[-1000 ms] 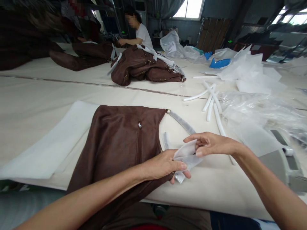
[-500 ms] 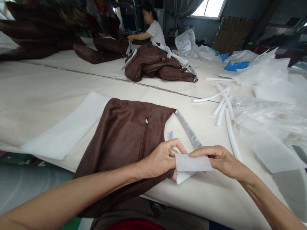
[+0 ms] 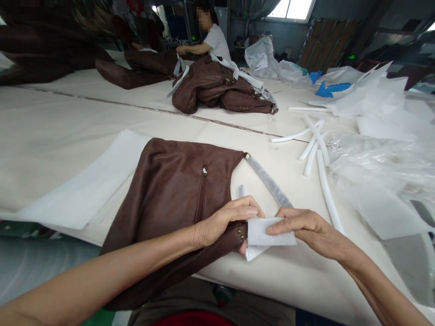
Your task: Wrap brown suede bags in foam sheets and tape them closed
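Observation:
A brown leather handbag (image 3: 176, 181) lies flat on the table, its zipper facing up. From its top corner a wrapped grey-white strap (image 3: 268, 181) runs to near my right hand (image 3: 306, 228). My left hand (image 3: 227, 219) is closed around the end of the bag's brown riveted strap (image 3: 234, 237), at the left edge of a small white wrapping sheet (image 3: 260, 237). The thumb of my right hand presses on that sheet, with the fingers behind it. Part of the strap end is hidden under the sheet.
Several white foam tubes (image 3: 326, 190) and crumpled clear plastic (image 3: 377, 163) lie on the right. A white sheet (image 3: 88, 181) rests left of the bag. More brown bags (image 3: 220, 88) lie across the table (image 3: 84, 117), where a person in a white shirt (image 3: 217, 43) works.
The thumb of my right hand has moved down onto the face of the white sheet. My left hand has shifted slightly, and the strap's rivets now show. The view has shifted a little.

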`<state>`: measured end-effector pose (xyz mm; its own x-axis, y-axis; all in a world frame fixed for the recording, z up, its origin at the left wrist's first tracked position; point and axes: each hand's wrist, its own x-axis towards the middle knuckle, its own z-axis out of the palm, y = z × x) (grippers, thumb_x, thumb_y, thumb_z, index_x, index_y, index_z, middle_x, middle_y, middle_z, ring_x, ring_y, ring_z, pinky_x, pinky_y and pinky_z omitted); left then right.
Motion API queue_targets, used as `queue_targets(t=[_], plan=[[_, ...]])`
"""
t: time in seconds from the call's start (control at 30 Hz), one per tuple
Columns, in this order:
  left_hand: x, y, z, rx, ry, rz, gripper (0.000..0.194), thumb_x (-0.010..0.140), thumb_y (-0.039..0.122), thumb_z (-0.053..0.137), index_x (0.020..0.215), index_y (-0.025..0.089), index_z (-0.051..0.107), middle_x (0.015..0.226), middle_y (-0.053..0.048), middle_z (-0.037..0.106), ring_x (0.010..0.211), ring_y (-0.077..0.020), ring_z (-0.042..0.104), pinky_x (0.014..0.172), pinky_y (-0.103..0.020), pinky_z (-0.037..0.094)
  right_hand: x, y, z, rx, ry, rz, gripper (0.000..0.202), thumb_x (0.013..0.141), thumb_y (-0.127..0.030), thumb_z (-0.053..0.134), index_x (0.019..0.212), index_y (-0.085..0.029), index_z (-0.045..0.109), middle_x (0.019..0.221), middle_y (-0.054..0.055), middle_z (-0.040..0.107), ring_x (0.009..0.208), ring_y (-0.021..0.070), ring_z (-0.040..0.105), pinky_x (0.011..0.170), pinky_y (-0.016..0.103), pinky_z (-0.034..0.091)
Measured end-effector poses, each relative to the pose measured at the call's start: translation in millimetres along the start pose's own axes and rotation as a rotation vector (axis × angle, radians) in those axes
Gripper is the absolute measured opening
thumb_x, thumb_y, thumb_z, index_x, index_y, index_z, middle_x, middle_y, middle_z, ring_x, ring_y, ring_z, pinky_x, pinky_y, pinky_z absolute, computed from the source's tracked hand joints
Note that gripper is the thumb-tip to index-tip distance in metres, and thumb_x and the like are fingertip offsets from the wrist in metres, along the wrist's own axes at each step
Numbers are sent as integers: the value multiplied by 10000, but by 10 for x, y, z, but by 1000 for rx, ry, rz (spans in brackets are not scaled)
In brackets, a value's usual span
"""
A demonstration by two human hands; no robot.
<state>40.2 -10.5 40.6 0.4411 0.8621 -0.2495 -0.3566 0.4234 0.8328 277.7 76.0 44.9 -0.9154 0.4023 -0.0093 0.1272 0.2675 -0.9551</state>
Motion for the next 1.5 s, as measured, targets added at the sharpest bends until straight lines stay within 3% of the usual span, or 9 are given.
queue_targets(t=[0.13, 0.33, 0.47, 0.67, 0.8, 0.93, 1.1, 1.3, 1.5], plan=[[57, -23, 37, 152, 39, -9, 427, 698, 410, 800, 932, 187, 521, 545, 51, 606, 356, -107, 519, 379, -175, 381, 28, -23, 15, -122, 33, -47, 377, 994, -460, 456, 1085, -261, 763, 871, 62, 620, 793, 148, 598, 735, 271, 447], [123, -40, 0, 317, 77, -66, 409, 673, 477, 786, 765, 139, 576, 726, -58, 700, 416, -99, 553, 413, -192, 395, 32, -24, 52, -302, 168, -147, 353, 1010, -372, 441, 1016, -239, 768, 996, 84, 667, 917, 174, 634, 836, 303, 484], [108, -60, 5, 415, 139, -42, 426, 649, 521, 765, 740, 145, 585, 652, -29, 678, 391, -100, 515, 418, -203, 365, -267, 61, 225, -391, 698, -101, 287, 988, -267, 454, 1133, -269, 701, 1192, 81, 624, 1109, 191, 591, 970, 347, 459], [229, 22, 14, 622, 148, -36, 476, 663, 622, 708, 710, 157, 616, 467, 17, 571, 404, -115, 487, 436, -196, 306, -1257, 56, 451, -447, 1315, 270, 216, 872, -361, 603, 990, -210, 704, 821, 23, 651, 736, 162, 603, 699, 284, 490], [373, 43, -23, 678, 176, -17, 517, 641, 683, 692, 727, 179, 612, 432, 10, 564, 396, -132, 461, 424, -206, 298, -1926, -184, 232, -516, 1681, 491, 284, 785, -462, 631, 838, -187, 679, 717, 17, 634, 643, 165, 546, 653, 297, 449], [425, -19, -51, 691, 176, -10, 475, 683, 653, 676, 746, 187, 609, 448, 1, 586, 431, -141, 482, 463, -200, 330, -2228, -320, -217, -533, 1673, 700, 278, 721, -432, 616, 786, -175, 698, 777, 47, 668, 733, 199, 557, 702, 313, 423], [385, -50, -48, 651, 210, -14, 414, 713, 604, 674, 726, 198, 599, 444, 12, 563, 397, -133, 427, 423, -198, 276, -2190, -232, -594, -349, 1511, 823, 182, 639, -338, 679, 608, -160, 691, 623, 26, 630, 641, 175, 534, 629, 289, 395], [351, -43, -14, 590, 214, -31, 462, 688, 620, 710, 777, 176, 619, 430, 28, 520, 397, -112, 418, 437, -177, 259, -2070, -109, -653, -206, 1515, 872, 207, 607, -335, 726, 567, -151, 638, 588, 25, 585, 635, 156, 498, 584, 274, 360], [371, -65, -49, 564, 215, -49, 534, 642, 670, 729, 782, 167, 621, 459, 17, 547, 403, -119, 426, 440, -177, 266, -2012, -122, -669, -165, 1636, 769, 235, 540, -323, 744, 515, -168, 570, 556, 24, 560, 662, 175, 505, 596, 292, 367]])
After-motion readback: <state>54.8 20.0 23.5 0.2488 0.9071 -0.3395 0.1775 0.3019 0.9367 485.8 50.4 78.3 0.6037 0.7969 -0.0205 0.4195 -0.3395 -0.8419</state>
